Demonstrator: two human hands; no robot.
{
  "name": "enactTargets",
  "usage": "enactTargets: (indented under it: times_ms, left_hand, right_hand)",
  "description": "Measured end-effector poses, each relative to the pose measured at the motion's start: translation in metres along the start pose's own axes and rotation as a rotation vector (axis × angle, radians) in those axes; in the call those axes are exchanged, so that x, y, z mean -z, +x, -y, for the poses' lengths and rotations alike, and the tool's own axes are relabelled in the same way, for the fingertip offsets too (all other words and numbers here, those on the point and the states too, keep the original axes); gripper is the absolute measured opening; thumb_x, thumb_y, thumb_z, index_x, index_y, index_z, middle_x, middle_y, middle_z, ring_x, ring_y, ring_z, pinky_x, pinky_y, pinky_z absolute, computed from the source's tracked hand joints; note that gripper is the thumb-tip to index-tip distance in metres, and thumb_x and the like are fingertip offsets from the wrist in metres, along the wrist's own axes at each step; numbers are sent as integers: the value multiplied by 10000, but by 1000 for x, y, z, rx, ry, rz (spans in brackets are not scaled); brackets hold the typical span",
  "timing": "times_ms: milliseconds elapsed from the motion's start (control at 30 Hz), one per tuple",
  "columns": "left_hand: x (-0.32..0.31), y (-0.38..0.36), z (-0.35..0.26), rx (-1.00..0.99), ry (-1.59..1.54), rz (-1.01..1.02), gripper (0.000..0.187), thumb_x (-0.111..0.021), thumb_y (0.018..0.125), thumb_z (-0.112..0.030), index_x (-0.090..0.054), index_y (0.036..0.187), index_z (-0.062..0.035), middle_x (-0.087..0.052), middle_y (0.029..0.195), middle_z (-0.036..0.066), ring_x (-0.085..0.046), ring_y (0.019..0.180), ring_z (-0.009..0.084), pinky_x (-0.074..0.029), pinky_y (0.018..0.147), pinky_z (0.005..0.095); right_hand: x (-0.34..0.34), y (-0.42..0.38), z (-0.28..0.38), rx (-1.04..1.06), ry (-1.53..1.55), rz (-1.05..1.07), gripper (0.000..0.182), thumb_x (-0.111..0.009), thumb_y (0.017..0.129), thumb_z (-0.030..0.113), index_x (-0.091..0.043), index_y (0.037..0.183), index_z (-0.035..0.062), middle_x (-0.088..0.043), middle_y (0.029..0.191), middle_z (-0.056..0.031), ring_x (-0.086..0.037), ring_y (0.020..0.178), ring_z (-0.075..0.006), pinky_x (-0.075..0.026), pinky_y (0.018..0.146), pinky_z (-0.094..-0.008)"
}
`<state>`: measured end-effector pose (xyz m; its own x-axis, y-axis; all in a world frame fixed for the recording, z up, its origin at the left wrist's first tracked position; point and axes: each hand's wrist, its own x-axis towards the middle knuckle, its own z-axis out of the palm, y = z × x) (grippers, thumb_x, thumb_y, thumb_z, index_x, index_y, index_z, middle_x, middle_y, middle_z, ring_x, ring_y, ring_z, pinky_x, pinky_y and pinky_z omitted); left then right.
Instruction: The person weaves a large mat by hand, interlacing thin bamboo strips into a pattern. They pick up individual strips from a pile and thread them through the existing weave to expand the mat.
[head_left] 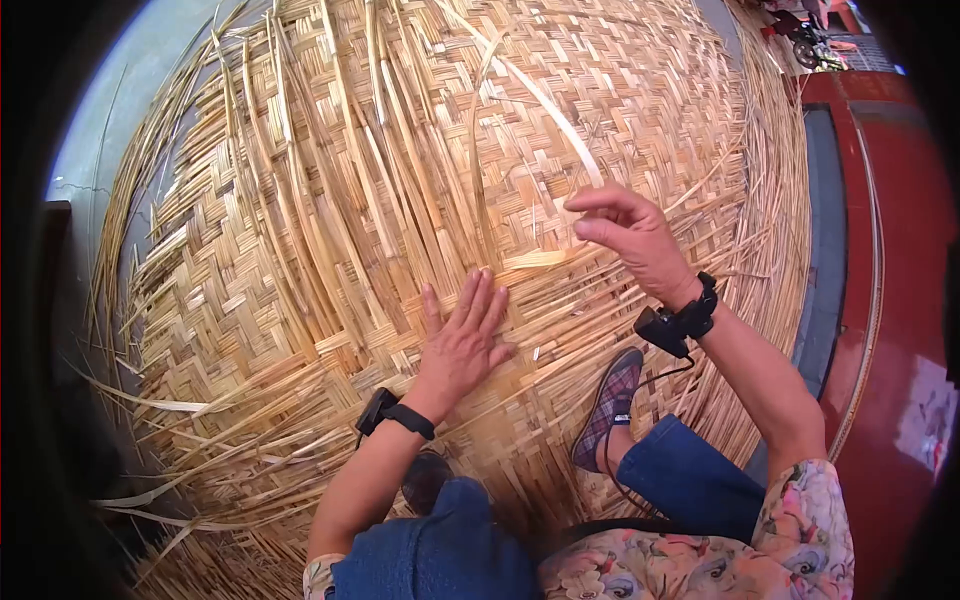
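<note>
A large mat [620,110] of flat, split reed strips in a slanting weave spreads under me. My left hand [462,335] lies flat on it, palm down with fingers spread, over the lower ends of the long loose strips. Above the mat, my right hand [632,232] is raised with thumb and forefinger curled towards each other. A pale reed strip [548,105] arches from the top down to that hand, its end hidden at the fingers. Between the hands, a short yellowish strip end [535,260] lies on the weave.
Long unwoven strips [345,170] run up the mat's left half; others [230,430] fan out past its lower left edge. My shoe [608,405] rests on the mat. Red flooring [900,250] lies right, with a motorcycle [808,45] at the far corner.
</note>
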<state>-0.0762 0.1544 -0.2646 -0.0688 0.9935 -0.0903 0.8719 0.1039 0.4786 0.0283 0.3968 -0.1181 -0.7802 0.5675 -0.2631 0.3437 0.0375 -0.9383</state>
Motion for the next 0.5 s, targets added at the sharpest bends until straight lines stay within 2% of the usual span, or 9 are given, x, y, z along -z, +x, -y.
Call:
enactTargets:
  times_ms: [100,200,233,300,333,400,433,500]
  left_hand:
    - [-3,0,7,-19,-18,-68,905,-551,903,-640,-294,1610,-136,-225,1690,89,-116,1584,215,4,1205,702]
    - [-2,-3,12,-62,-63,-62,943,-584,878,-648,-300,1607,-122,-222,1693,84,-125,1583,221,-27,1209,692]
    - [10,-5,8,-52,-47,-11,963,-658,854,-604,-318,1591,-85,-242,1683,111,-162,1575,250,-78,1219,667]
    - [23,-13,-2,-54,-84,-6,886,-741,829,-515,-433,1514,-46,-319,1635,159,-243,1541,311,-156,1213,650]
    - [40,-21,-10,-73,-258,34,825,-768,817,-476,-489,1454,-34,-363,1595,176,-292,1506,338,-195,1202,633]
    - [64,-48,-18,-143,-408,132,676,-799,804,-413,-593,1311,-18,-439,1510,194,-376,1432,370,-272,1169,598]
    - [66,-60,-25,-201,-392,176,589,-804,804,-388,-640,1229,-14,-471,1466,195,-411,1395,375,-310,1146,580]
    - [49,-81,-33,-251,-169,134,454,-792,824,-333,-667,1130,-21,-512,1401,184,-461,1330,366,-379,1094,528]
  right_hand:
    - [39,-25,88,183,141,-155,305,-710,932,40,-686,1232,86,-643,1110,-6,-614,962,-109,-539,888,-290]
    - [77,-59,183,263,-99,-248,301,-685,956,72,-677,1257,86,-644,1111,-4,-624,982,-107,-514,915,-281]
    - [88,-72,205,238,-170,-291,300,-677,965,83,-674,1265,87,-645,1121,-6,-623,986,-105,-508,922,-280]
    - [105,-96,249,197,-300,-373,299,-661,983,105,-667,1282,91,-646,1141,-9,-621,994,-101,-496,935,-277]
    - [114,-105,265,186,-346,-415,306,-657,989,123,-658,1294,94,-644,1165,-14,-621,1010,-99,-494,939,-282]
    - [124,-125,285,158,-414,-495,323,-651,1001,161,-640,1317,100,-640,1213,-23,-621,1041,-97,-491,947,-291]
    - [119,-132,295,134,-574,-570,430,-660,999,236,-571,1398,103,-629,1269,-51,-620,1082,-106,-495,944,-306]
    - [116,-154,314,-155,-722,-604,510,-670,988,279,-522,1444,106,-621,1282,-70,-616,1113,-118,-497,940,-314]
